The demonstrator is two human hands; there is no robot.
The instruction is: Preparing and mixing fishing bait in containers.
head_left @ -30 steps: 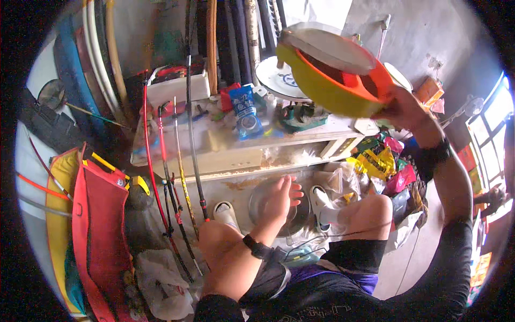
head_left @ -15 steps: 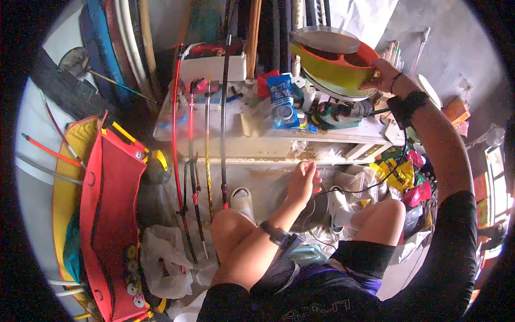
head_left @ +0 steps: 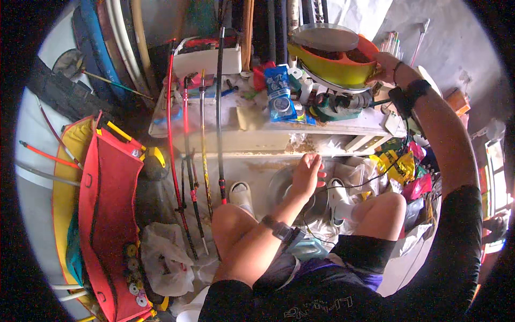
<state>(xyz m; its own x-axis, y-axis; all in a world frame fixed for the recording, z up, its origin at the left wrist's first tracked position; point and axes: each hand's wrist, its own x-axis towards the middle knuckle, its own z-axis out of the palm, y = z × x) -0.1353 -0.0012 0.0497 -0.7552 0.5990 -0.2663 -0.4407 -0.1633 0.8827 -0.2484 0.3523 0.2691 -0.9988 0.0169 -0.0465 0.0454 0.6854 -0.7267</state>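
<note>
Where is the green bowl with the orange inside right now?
In the head view, the green bowl is right of centre near the top, with the right hand holding its right edge and the blue packet to its lower left.

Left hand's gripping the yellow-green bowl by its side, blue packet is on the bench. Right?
Wrong hand: the head view shows the right hand gripping the yellow-green bowl by its side. The left hand is lower in the picture, apart from the bowl. The blue packet is on the bench, as you said.
</note>
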